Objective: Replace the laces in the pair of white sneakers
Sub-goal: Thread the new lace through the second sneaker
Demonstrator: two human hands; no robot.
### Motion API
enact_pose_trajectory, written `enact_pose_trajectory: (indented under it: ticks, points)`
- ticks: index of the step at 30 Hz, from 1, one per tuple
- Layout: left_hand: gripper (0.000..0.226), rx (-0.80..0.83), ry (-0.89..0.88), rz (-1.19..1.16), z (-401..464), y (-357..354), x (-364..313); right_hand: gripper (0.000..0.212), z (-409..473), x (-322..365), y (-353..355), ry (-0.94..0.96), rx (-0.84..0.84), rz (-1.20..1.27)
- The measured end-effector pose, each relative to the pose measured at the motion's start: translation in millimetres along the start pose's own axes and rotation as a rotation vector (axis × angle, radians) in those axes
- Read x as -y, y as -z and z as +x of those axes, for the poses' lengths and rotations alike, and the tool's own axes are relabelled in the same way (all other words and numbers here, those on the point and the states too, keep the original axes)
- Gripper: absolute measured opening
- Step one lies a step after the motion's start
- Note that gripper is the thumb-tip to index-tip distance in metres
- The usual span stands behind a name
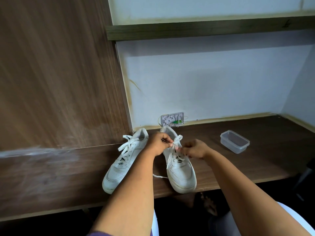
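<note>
Sitting on a dark brown wooden desk (255, 160) were two white leather sneakers (181, 171), side by side, with their toes pointing back at the person. Both hands were busy at the right sneaker. The left hand (157, 143) had its fingers curled, and it pinched the flat white lace (176, 141) near the top of the shoe. The right hand (196, 149) was curled too, and its fingertips pinched the same lace just beside the left hand. The lace made a loop above the two hands, and loose ends hung down over the front of the shoe. One more end lay on the desk between the two shoes.

The left sneaker (119, 167) lay close by, tilted a little to the left, touching no hand. Its own white lace (127, 145) was spread loose over its top.

A small clear plastic box (234, 142) with no lid sat on the desk, well to the right of the shoes. A small white wall box (172, 119) with a green part stood against the pale wall behind the shoes. No name or writing could be read on the shoes or on the boxes.
</note>
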State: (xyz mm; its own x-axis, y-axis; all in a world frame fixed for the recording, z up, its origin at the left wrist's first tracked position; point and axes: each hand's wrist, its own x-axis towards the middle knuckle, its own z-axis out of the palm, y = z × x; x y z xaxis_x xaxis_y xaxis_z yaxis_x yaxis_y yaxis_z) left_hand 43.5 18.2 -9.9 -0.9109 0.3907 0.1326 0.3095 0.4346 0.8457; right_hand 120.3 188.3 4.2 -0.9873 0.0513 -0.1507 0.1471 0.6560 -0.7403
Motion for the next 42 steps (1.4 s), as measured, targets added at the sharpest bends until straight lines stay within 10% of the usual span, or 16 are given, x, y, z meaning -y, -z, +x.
enact_pose_trajectory:
  ticks: [4,9,23,28,32,35,42]
  points:
    - [0.009,0.004,-0.015,0.033,0,-1,0,0.020,19,-10,-2,0.280,-0.452,-0.151]
    - [0.010,0.001,-0.011,0.057,1,1,0,0.022,26,2,-11,0.299,-0.314,-0.453]
    - [0.011,0.037,-0.005,0.038,1,3,-4,0.006,33,7,3,0.111,-0.421,0.074]
    - [0.049,-0.054,0.098,0.227,-3,17,-3,0.014,29,3,7,0.126,-0.456,0.140]
    - [0.055,0.203,0.461,0.348,-8,28,8,0.012,23,3,17,0.036,-0.611,0.311]
    - [0.013,0.427,0.588,0.298,-19,19,5,0.008,17,7,14,0.020,-0.564,0.337]
    - [0.058,-0.014,0.430,0.398,-6,21,19,0.008,7,26,-12,0.188,-0.322,0.256]
